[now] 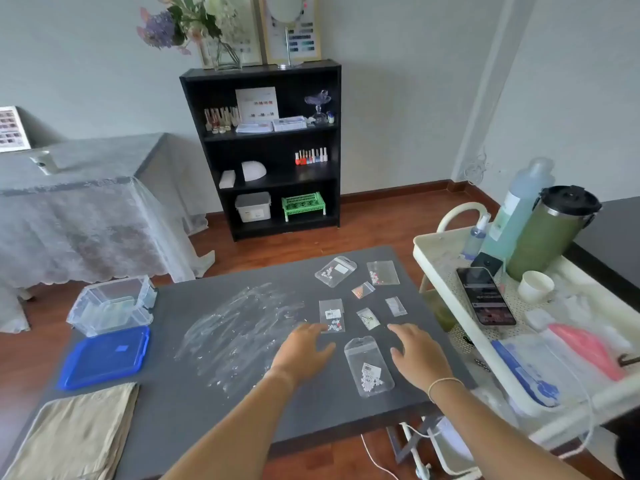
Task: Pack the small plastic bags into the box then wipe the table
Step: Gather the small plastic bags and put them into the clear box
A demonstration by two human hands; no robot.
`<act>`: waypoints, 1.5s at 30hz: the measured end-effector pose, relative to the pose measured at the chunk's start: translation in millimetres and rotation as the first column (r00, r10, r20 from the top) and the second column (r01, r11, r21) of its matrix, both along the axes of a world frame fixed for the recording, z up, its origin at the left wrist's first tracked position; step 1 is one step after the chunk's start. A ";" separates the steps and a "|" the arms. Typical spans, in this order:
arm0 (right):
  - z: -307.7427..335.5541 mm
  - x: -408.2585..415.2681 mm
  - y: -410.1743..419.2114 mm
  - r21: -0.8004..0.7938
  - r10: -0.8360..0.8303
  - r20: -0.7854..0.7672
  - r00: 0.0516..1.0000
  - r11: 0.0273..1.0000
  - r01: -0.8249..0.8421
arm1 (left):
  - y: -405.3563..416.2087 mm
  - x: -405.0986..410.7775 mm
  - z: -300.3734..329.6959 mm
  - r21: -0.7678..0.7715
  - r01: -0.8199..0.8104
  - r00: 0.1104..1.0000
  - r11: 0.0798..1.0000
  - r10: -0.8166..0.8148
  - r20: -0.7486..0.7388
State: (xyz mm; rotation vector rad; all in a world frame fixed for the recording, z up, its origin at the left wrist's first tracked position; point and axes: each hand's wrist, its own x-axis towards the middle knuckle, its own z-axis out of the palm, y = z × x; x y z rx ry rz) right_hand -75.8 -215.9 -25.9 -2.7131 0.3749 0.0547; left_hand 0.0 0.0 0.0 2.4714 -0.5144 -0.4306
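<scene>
Well, from the head view I have both hands out over the dark grey worktop [180,403], and nothing is packed yet. Seven small clear plastic bags of beads lie scattered on its right half: the long bag nearest me [369,367] sits between my hands, a labelled bag [331,315] lies just beyond my left fingertips, and the others [382,273] spread farther back. The clear plastic box [112,304] stands open at the far left corner, well apart from the bags, with its blue plastic lid [105,356] lying flat beside it and a folded beige cloth [74,433] nearer me.

My left hand [304,351] reaches forward palm down, fingers [311,329] loosely spread and holding nothing; whether the tips touch the labelled bag I cannot tell. My right hand [417,356] mirrors it on the other side of the long bag, fingers relaxed, wide and empty.

I judge the step in hand to be gathering. Thin flat bags resist pinching off a hard surface, so I would sweep them inward into one pile, then lift the stack and carry it across to the box. The white smeared residue [239,327] in the middle is best avoided while sliding.
</scene>
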 end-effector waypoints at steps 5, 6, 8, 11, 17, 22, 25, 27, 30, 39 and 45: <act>-17.1 -11.5 -28.2 -0.019 -0.026 -0.123 0.992 1.000 0.024 | -36.6 -19.5 -18.8 0.096 0.081 0.994 0.992 -0.073 -0.080; -20.9 -13.0 -31.3 -0.020 -0.021 -0.147 0.989 1.000 0.018 | -42.6 -21.3 -21.6 0.115 0.085 0.993 0.990 -0.075 -0.089; -25.0 -13.7 -34.6 -0.015 -0.018 -0.172 0.985 1.000 0.015 | -53.2 -22.0 -26.0 0.145 0.087 0.994 0.986 -0.076 -0.081; -30.4 -11.6 -41.1 -0.005 -0.011 -0.164 0.986 1.000 0.010 | -65.9 -24.8 -34.0 0.204 0.087 0.994 0.975 -0.072 -0.083; -32.2 3.6 -50.4 0.045 0.049 -0.236 0.971 0.998 -0.039 | -77.4 -25.4 -45.8 0.309 0.050 0.997 0.950 -0.032 -0.066; -32.4 16.3 -52.3 0.144 0.066 -0.295 0.953 0.989 -0.024 | -79.0 -25.4 -47.3 0.229 -0.059 0.991 0.972 0.084 -0.101; -32.4 25.2 -54.4 0.213 0.082 -0.311 0.947 0.977 -0.014 | -72.7 -19.1 -43.8 0.149 -0.142 0.980 0.979 0.161 -0.121; -28.9 32.8 -53.4 0.262 0.118 -0.303 0.946 0.964 -0.036 | -66.6 -8.7 -38.1 0.083 -0.170 0.977 0.982 0.179 -0.117; -19.5 50.9 -50.0 0.303 0.181 -0.254 0.950 0.948 -0.100 | -57.0 15.0 -26.2 0.032 -0.172 0.982 0.985 0.174 -0.077; 2.9 106.2 -25.7 0.275 0.283 -0.153 0.947 0.933 -0.234 | -50.0 82.1 -16.5 0.060 -0.117 0.993 0.991 0.117 0.005; -7.2 118.8 -23.2 0.138 0.349 -0.157 0.924 0.934 -0.330 | -52.3 105.5 -34.1 0.190 -0.014 1.000 0.982 0.013 0.003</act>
